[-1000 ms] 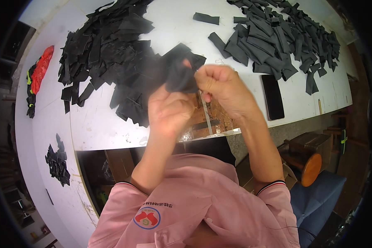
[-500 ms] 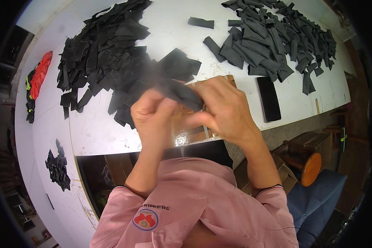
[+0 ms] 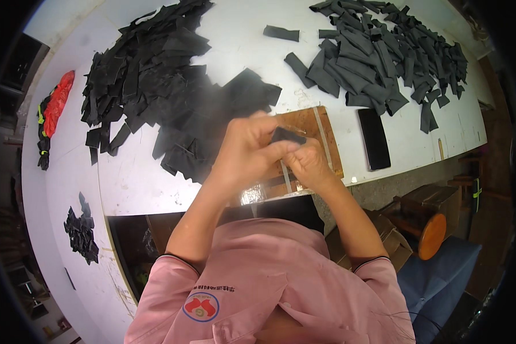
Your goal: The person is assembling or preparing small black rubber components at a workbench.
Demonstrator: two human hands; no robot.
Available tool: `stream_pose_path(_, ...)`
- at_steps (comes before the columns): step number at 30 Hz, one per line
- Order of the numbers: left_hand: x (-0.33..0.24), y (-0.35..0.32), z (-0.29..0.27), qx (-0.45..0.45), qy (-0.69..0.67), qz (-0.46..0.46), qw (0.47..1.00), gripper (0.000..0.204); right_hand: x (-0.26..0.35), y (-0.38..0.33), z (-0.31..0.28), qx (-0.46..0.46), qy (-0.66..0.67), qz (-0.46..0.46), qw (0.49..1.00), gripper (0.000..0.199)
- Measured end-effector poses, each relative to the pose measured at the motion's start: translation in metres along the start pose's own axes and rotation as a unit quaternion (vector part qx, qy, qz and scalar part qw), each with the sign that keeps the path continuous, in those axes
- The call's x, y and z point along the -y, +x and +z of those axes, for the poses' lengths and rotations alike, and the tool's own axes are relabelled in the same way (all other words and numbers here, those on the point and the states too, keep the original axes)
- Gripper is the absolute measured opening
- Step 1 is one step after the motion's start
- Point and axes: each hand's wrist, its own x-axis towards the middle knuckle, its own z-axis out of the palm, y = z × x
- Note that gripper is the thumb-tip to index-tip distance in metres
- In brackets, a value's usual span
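Observation:
Above a brown wooden board (image 3: 333, 150) at the table's front edge, my two hands meet around a small dark fabric piece (image 3: 288, 136). My left hand (image 3: 243, 150) is closed on it from the left, thumb pressed along its near side. My right hand (image 3: 311, 164) pinches it from the right. Most of the piece is hidden by my fingers. Just beyond my left hand spreads a large heap of flat black fabric pieces (image 3: 143, 74). To the far right lies a pile of dark grey tube-shaped fabric pieces (image 3: 358, 60).
A black phone (image 3: 374, 139) lies right of the board. One loose fabric piece (image 3: 281, 33) is at the back. On the left are a red plastic bag (image 3: 58, 106) and a small black fabric pile (image 3: 81, 236). An orange-brown stool (image 3: 432, 237) stands below right.
My left hand has moved right, and my right hand has shifted slightly down, bringing them together. The fabric piece, stretched out between them before, is now mostly covered by my fingers.

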Motion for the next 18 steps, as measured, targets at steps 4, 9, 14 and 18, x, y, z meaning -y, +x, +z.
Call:
stream_pose_path(4,-0.002,-0.011,0.0,-0.027,-0.049,0.023,0.998,0.01,0.007,0.008,-0.005,0.052,-0.041,0.011,0.998,0.031)
stream_pose_path(9,0.005,-0.015,-0.006,-0.138,-0.446,0.088,0.88,0.011,0.032,0.03,-0.023,0.091,-0.15,-0.007,0.984,0.034)
stream_pose_path(14,0.026,-0.022,-0.004,-0.14,-0.471,0.033,0.871,0.017,0.019,0.022,-0.008,0.082,-0.168,-0.028,0.982,0.033)
stream_pose_path(18,0.047,0.002,-0.016,-0.169,-0.313,0.067,0.932,0.02,0.025,0.028,-0.019,0.133,-0.205,-0.022,0.97,0.031)
